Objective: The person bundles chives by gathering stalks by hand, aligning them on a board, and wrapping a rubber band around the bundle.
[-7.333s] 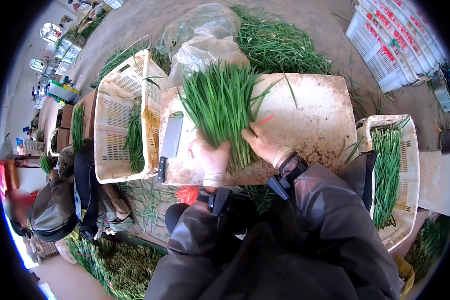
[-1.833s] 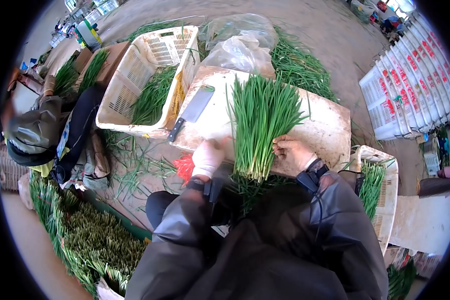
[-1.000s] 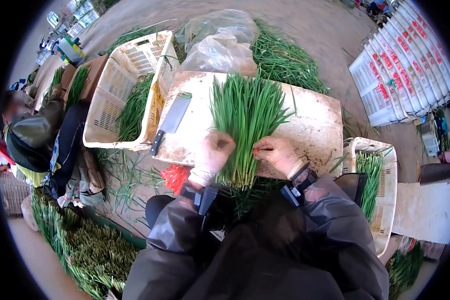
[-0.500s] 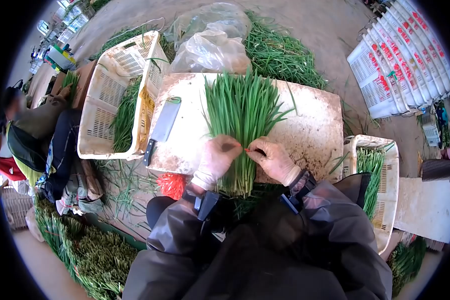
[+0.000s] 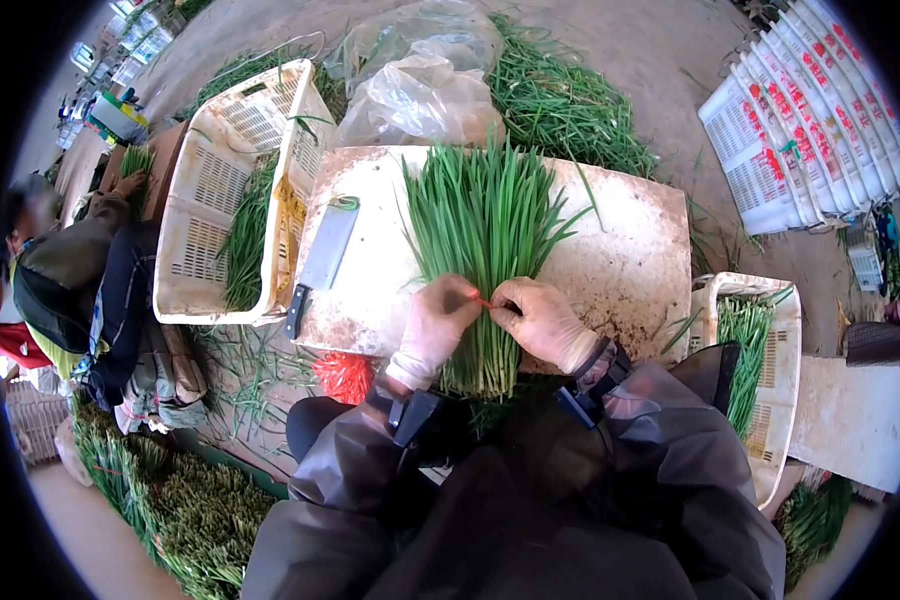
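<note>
A bunch of garlic chives [image 5: 485,225] lies on the white board [image 5: 630,240], leaf tips away from me and pale stem ends toward me. Both gloved hands are over its lower half. My left hand [image 5: 440,322] pinches one side of a red tie [image 5: 485,303]. Opposite it, my right hand [image 5: 538,318] pinches the other side, fingers closed. The tie runs across the top of the bunch between my fingertips; its part beneath the bunch is hidden. A cleaver [image 5: 330,250] with a black handle rests at the board's left.
A white crate [image 5: 195,240] with chives stands left, another crate [image 5: 785,390] right. Clear plastic bags [image 5: 425,100] and loose chives [image 5: 570,100] lie behind the board. Red ties [image 5: 343,377] sit at its front left edge. A person [image 5: 70,270] works at far left; stacked crates [image 5: 800,120] stand right.
My fingertips have come slightly apart, and a short stretch of red tie now shows taut between them. The bunch stays in place. The person at left has leaned and reached forward.
</note>
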A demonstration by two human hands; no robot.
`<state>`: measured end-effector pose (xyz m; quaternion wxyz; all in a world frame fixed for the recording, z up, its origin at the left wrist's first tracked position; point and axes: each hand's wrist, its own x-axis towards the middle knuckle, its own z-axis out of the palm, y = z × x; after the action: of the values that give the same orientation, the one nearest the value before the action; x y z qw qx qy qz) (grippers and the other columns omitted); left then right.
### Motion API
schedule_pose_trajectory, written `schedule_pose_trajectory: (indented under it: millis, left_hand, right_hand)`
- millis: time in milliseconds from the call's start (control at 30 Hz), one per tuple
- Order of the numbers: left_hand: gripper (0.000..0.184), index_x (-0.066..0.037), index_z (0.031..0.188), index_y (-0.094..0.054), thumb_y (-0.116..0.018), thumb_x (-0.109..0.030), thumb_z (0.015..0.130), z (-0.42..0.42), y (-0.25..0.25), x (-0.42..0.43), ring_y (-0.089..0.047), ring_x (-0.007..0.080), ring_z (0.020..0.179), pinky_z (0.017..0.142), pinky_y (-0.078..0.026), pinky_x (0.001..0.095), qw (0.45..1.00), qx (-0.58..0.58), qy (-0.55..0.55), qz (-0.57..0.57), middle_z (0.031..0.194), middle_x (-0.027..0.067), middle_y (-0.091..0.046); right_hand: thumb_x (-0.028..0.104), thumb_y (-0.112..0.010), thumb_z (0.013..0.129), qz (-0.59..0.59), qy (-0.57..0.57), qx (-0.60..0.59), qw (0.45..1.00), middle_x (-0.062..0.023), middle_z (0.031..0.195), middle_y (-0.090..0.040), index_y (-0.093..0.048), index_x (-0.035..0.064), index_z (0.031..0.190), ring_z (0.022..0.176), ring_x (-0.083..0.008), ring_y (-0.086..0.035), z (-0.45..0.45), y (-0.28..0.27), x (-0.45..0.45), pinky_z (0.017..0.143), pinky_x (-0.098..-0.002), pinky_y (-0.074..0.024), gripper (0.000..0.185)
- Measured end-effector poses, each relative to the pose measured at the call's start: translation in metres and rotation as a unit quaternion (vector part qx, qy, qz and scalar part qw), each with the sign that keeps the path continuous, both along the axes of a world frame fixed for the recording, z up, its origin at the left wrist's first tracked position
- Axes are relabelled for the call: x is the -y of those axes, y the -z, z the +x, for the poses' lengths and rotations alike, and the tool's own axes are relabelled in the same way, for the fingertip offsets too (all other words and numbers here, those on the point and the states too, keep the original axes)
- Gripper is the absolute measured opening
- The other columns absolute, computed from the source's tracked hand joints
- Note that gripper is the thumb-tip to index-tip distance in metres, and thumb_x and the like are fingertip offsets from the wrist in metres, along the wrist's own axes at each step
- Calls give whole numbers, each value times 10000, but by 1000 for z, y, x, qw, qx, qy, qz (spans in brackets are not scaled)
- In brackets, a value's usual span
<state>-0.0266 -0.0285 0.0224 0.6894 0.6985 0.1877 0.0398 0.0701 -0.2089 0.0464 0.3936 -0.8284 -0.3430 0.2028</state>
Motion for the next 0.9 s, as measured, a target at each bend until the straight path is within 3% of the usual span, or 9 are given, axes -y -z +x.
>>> schedule_pose_trajectory:
  millis: [167,467,667,767,867,900]
  left_hand:
    - [232,-43,1049,-657,-749,68,868,-2,10,1,-619,74,843,785,-510,227,999,28,-11,-39,953,-10,-665]
    - [188,-17,1117,-695,-729,6,933,-3,-1,-2,-627,78,822,762,-517,227,998,3,26,-49,945,13,-707]
    - [59,-17,1011,-724,-726,-30,953,-3,11,6,-625,75,752,705,-515,237,999,27,17,36,848,4,-710]
    - [56,-15,964,-713,-746,-50,935,-1,-1,12,-615,77,719,691,-518,247,989,30,-2,144,810,17,-703]
    - [60,-37,921,-700,-754,-41,895,1,-2,22,-638,126,708,679,-527,287,961,83,-25,264,798,50,-690]
    - [86,-73,883,-686,-753,-26,858,2,-11,27,-666,224,707,661,-536,338,933,131,-35,335,796,74,-664]
  right_hand:
    - [246,-736,881,-48,12,11,999,-151,943,-714,-702,70,960,902,-375,-699,-1,-1,-5,792,-472,-555,195]
    - [221,-739,874,-16,16,29,999,-150,918,-720,-704,61,939,874,-368,-704,-4,-2,-7,780,-456,-559,176]
    - [206,-754,863,-12,23,34,999,-138,910,-722,-701,59,935,854,-353,-710,-5,1,-6,773,-444,-559,173]
    - [176,-761,856,4,31,15,999,-136,918,-726,-692,54,954,863,-341,-718,-7,1,-5,777,-432,-565,172]
    - [127,-749,853,48,45,-40,997,-147,938,-726,-679,50,1008,881,-333,-726,-10,-5,-4,793,-415,-573,186]
    - [110,-743,853,70,47,-65,994,-153,949,-726,-675,49,1029,892,-330,-729,-12,-8,-3,802,-409,-576,198]
